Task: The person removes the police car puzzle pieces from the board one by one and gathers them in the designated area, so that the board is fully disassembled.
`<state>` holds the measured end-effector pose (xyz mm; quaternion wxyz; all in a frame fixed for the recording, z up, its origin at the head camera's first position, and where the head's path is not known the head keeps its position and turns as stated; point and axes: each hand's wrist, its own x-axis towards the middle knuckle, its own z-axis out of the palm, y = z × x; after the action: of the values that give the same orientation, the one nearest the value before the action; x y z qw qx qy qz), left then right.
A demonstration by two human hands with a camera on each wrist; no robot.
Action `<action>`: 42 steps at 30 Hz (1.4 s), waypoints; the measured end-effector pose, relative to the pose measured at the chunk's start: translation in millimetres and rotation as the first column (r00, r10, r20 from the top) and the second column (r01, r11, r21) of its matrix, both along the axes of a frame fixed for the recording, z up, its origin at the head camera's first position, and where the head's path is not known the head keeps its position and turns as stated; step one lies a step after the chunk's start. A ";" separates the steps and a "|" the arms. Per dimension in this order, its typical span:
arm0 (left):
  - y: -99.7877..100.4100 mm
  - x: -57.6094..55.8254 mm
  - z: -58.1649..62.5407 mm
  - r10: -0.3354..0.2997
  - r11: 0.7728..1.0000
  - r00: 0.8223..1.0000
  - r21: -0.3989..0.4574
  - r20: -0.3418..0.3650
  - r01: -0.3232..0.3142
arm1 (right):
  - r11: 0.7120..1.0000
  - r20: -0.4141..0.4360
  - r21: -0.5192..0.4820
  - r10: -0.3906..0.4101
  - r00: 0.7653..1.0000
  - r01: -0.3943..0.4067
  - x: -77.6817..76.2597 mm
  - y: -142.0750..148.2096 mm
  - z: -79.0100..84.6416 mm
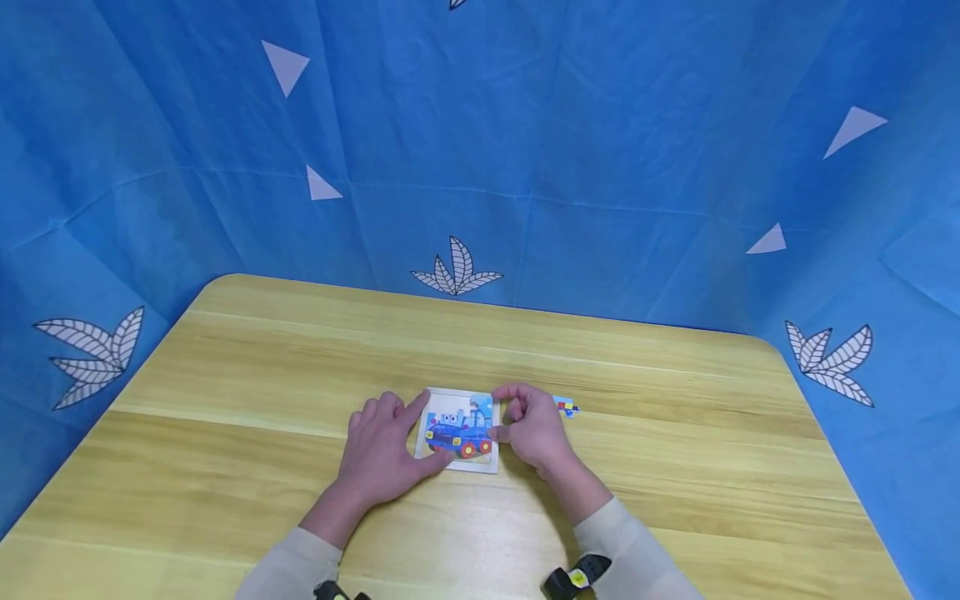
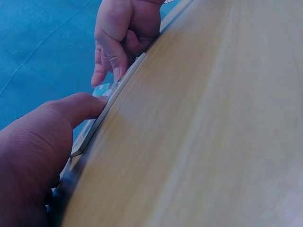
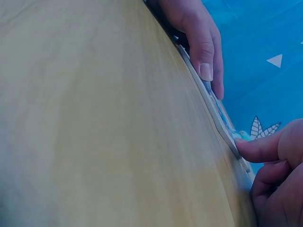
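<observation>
A small square jigsaw puzzle (image 1: 453, 435) in a pale frame lies flat on the table, showing a blue vehicle with red and yellow wheels. My left hand (image 1: 384, 450) grips the frame's left side, index finger at the top left corner and thumb on the bottom edge. At the right side, my right hand (image 1: 534, 427) holds a light blue puzzle piece (image 2: 101, 90) by the upper right corner with thumb and index finger. That piece looks slightly raised in the left wrist view. Its other fingers are curled. The palm hides part of the right edge's surroundings.
Just right of my right hand, loose colourful puzzle material (image 1: 567, 406) lies partly hidden on the wooden table (image 1: 675, 467). A blue curtain (image 1: 525, 167) with white leaf and triangle prints hangs behind the table's far edge.
</observation>
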<state>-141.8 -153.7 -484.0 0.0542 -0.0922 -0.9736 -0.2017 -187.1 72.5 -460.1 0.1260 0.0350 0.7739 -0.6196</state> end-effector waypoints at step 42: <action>-0.6 2.1 3.8 -0.003 1.000 1.000 0.016 0.008 0.003 | 0.896 -0.191 0.410 0.265 0.945 -0.168 -13.6 -3.9 1.0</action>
<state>-139.8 -154.3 -480.2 0.0508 -0.0927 -0.9720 -0.2097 -200.7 68.6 -459.2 0.0898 -0.1038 0.8898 -0.4353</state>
